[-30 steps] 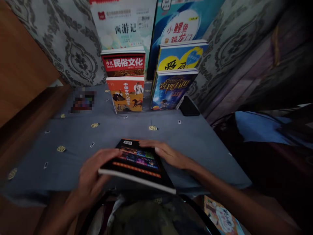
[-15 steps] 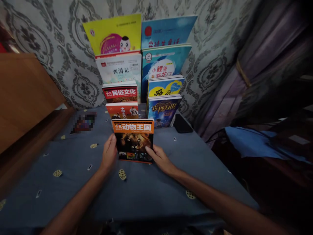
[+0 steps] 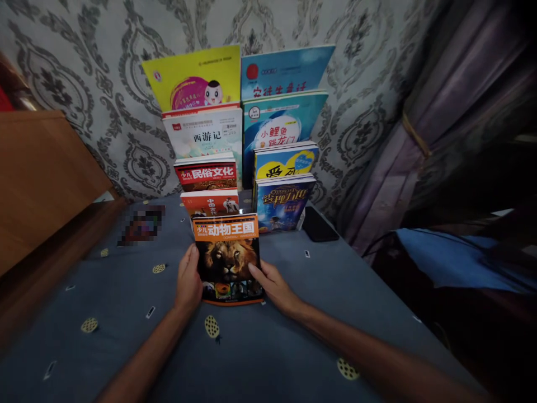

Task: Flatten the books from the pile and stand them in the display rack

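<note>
Between both hands a book with a lion on its cover (image 3: 229, 260) is held upright, tilted slightly back. My left hand (image 3: 188, 280) grips its left edge, and my right hand (image 3: 274, 285) grips the right edge with the thumb on the cover. Just behind it stands an orange-red book (image 3: 210, 200), partly covered. Farther back in the left row are a dark red book (image 3: 207, 174), a pale book (image 3: 205, 137) and a yellow-green book (image 3: 193, 70). The right row holds a dark blue book (image 3: 283, 207), a yellow-and-blue book (image 3: 287, 162), a teal book (image 3: 285, 120) and a blue book (image 3: 289, 67).
A black phone-like slab (image 3: 319, 225) lies right of the books on the blue patterned cloth (image 3: 293, 347). A pixelated item (image 3: 141, 224) is at left. A wooden panel (image 3: 46, 179) borders the left side, a purple curtain (image 3: 386, 134) the right. Patterned wall (image 3: 364, 56) stands behind.
The view has tilted up a little, so everything sits lower in the picture. The lion book, still in both hands, leans back more and shows more of its cover.
</note>
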`<action>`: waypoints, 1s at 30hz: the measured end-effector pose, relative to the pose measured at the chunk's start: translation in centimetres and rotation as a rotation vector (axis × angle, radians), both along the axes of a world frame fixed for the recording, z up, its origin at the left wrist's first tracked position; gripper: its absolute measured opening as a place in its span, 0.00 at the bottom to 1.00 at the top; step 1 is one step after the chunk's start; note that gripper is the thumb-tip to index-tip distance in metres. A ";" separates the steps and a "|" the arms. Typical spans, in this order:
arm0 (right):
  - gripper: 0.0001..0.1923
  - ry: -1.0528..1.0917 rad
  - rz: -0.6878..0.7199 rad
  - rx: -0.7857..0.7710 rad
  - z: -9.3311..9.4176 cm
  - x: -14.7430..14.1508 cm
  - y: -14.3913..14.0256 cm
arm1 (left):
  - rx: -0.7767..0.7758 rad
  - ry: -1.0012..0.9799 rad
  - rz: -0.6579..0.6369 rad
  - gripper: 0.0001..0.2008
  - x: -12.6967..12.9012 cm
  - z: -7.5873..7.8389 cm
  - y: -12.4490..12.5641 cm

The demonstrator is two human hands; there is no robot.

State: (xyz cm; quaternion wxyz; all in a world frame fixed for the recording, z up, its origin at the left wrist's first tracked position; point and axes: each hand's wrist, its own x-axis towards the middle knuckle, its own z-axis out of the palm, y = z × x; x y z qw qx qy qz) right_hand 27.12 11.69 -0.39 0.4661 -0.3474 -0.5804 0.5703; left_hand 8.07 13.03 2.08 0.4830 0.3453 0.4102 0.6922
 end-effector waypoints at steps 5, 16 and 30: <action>0.31 -0.045 0.004 0.009 -0.6 0.2 -0.1 | -0.039 0.045 0.042 0.26 -0.4 -0.3 0.1; 0.26 0.016 -0.083 -0.046 -1.3 1.2 -0.2 | -0.219 0.183 -0.134 0.34 -1.4 -2.9 -0.1; 0.15 -0.217 -0.080 -0.210 -1.3 3.1 1.2 | -0.112 0.964 -0.269 0.34 -5.4 -3.1 1.8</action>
